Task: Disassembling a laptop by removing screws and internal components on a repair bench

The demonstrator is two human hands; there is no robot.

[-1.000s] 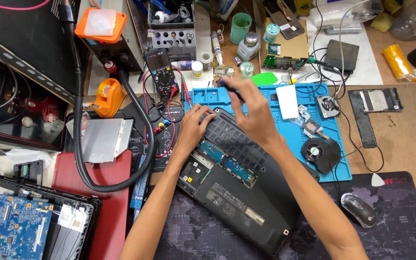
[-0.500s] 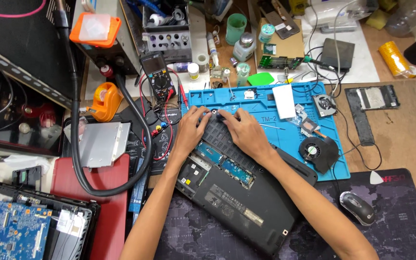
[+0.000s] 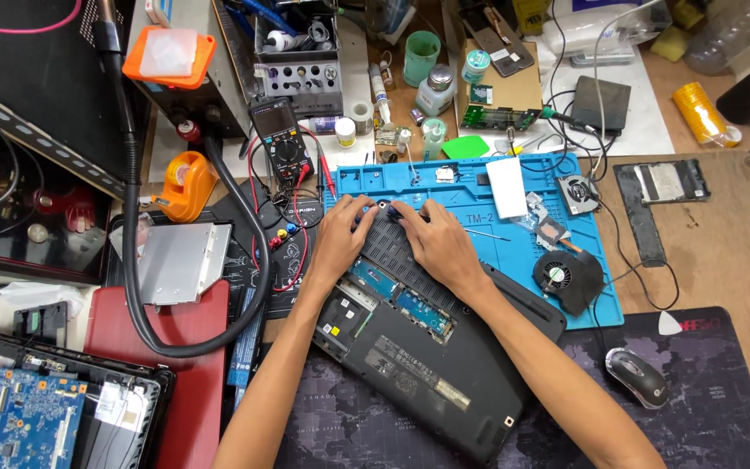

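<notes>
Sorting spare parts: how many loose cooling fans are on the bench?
2. One round black fan at the blue mat's lower right corner, one small square fan at its upper right edge. Others may hide in the clutter.

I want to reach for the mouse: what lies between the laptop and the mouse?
In the head view, only bare dark desk mat separates the laptop from the mouse; the right forearm crosses just nearer the camera.

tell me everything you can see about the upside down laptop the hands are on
The laptop is a dark grey, plastic-looking machine lying bottom side up and turned diagonally, partly on the blue mat and partly on the dark map-print desk mat. A cover is off, baring blue circuit boards in an open bay; a ribbed vent section sits at its far end. A label shows on the base. The left hand and right hand both rest on its far edge.
</notes>
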